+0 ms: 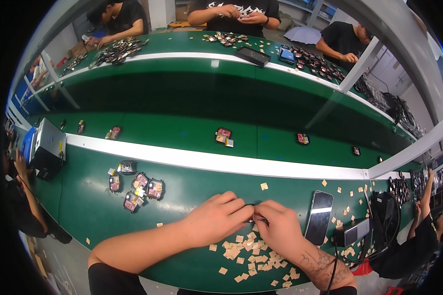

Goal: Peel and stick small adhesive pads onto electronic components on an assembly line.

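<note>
Small dark part (251,220), mostly hidden by fingers, sits between the two hands above the green bench (192,184). Left hand (222,216) and right hand (279,220) both have a closed grip on it, fingertips pinched together and nearly meeting. Taking the part as the clock's centre, a spread of tan squares (251,259) lies at 6 o'clock, just beside the right wrist. At 3 o'clock a phone (319,218) lies flat, with a black box (353,232) with a grey face just past it. Between 9 and 10 o'clock, well apart from the hands, is a cluster of black-framed modules (155,189). A white rail (231,163) crosses at 12 o'clock; beyond it, between 11 and 12, lies another module (224,132) with a silvery piece.
</note>
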Demonstrator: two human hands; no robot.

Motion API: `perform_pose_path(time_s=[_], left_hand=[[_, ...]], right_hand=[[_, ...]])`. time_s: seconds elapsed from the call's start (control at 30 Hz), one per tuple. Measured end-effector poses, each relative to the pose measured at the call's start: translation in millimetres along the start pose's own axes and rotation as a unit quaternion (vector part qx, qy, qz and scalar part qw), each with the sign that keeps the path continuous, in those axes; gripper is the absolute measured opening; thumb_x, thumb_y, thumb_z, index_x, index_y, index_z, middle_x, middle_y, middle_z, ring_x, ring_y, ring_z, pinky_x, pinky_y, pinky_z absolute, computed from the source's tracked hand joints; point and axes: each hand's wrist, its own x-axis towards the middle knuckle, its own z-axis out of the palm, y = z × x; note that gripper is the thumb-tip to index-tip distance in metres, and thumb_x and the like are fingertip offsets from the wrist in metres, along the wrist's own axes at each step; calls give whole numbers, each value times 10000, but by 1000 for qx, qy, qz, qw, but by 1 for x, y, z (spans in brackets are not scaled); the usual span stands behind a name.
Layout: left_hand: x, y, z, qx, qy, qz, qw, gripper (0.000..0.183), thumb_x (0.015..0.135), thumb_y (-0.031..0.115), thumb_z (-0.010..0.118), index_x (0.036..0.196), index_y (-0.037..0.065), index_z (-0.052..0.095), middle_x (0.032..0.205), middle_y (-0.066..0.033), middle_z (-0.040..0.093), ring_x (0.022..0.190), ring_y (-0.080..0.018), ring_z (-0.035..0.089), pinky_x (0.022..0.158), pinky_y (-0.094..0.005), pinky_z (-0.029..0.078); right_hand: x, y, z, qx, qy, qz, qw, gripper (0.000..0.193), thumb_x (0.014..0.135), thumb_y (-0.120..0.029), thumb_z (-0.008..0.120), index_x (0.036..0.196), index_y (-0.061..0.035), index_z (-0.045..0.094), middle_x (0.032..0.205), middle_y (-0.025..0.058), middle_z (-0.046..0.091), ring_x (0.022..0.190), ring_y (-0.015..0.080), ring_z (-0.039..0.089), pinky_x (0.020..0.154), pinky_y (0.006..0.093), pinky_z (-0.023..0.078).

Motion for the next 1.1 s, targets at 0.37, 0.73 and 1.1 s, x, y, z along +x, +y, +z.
perform_pose_path(time_s=[0.37, 0.73, 1.1], left_hand=[[0, 4, 1, 18, 26, -4, 999, 389, 867, 144, 837, 1191, 55, 642, 1094, -84, 670, 1001, -307, 639, 876, -407, 571], [10, 17, 2, -148, 24, -142, 978, 284, 906, 18, 767, 1164, 40, 652, 1009, -130, 711, 887, -303, 690, 787, -390, 561], [46, -82, -38, -62, 228, -291, 927, 204, 949, 12, 733, 1134, 12, 647, 782, -108, 701, 681, -222, 691, 679, -343, 558]], right_hand=[[-1, 10, -6, 48, 40, 9, 998, 327, 908, -114, 802, 1207, -59, 682, 1065, 123, 677, 842, 321, 736, 733, 407, 600], [2, 8, -8, 113, -41, 84, 989, 212, 911, -107, 794, 1087, -46, 691, 939, 131, 745, 817, 335, 734, 723, 417, 575], [-8, 12, -5, 127, 66, 9, 990, 219, 976, -170, 747, 1150, -50, 687, 1037, 124, 688, 859, 329, 751, 748, 424, 604]])
